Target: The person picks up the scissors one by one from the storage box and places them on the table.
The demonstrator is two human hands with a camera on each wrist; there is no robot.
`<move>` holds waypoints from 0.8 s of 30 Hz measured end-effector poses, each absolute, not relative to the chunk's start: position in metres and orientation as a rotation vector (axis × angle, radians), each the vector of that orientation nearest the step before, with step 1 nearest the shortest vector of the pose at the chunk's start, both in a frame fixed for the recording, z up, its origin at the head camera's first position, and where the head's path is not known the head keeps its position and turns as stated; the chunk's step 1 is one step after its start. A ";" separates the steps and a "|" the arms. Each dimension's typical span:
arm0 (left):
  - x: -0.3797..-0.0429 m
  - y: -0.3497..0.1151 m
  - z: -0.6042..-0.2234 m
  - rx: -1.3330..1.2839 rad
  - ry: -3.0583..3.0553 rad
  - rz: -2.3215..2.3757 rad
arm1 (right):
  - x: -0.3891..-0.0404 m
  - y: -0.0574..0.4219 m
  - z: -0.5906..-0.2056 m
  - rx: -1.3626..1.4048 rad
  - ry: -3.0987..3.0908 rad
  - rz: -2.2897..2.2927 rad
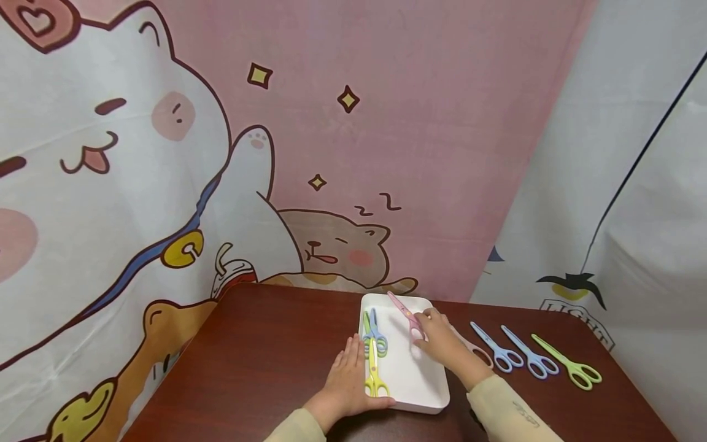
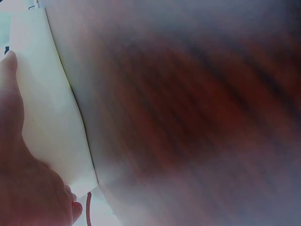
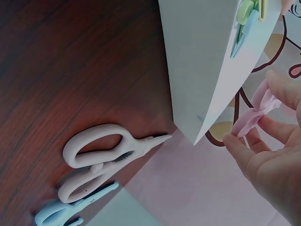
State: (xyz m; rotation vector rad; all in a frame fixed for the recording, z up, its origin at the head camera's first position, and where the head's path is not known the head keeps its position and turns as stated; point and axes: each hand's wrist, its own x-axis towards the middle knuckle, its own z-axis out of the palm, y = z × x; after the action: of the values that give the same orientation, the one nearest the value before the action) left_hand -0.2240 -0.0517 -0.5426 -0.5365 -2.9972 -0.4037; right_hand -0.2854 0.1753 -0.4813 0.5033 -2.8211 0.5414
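Observation:
A white tray (image 1: 405,380) stands on the table with a pair of yellow scissors (image 1: 374,371), blue scissors (image 1: 375,334) and green scissors (image 1: 366,325) along its left side. My left hand (image 1: 349,383) rests against the tray's left wall and near corner, fingers straight; in the left wrist view that hand (image 2: 23,155) lies along the white wall. Over the tray's right part, my right hand (image 1: 440,337) grips pink scissors (image 1: 407,314) by the handles, blades pointing to the far left. The right wrist view shows its fingers and thumb pinching the pink handles (image 3: 254,113).
Right of the tray, a pale pink pair of scissors (image 1: 482,354) lies partly behind my right arm. Beyond it are two blue pairs (image 1: 499,351) and a light green pair (image 1: 569,362). A printed cloth (image 1: 442,153) hangs behind the brown table (image 1: 276,344).

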 end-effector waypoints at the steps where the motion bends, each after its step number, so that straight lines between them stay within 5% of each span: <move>1: -0.224 -0.052 -0.542 -0.535 -3.002 -0.406 | -0.285 0.177 -0.481 0.501 -2.826 0.542; 24: -0.225 -0.052 -0.546 -0.545 -2.981 -0.397 | -0.273 0.208 -0.475 0.472 -2.801 0.601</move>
State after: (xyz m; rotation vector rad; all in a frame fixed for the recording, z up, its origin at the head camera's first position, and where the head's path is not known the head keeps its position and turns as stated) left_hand -0.2255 -0.0523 -0.5459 -0.5453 -2.9809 -0.3965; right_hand -0.2729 0.2080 -0.4750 0.4715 -2.8006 0.6013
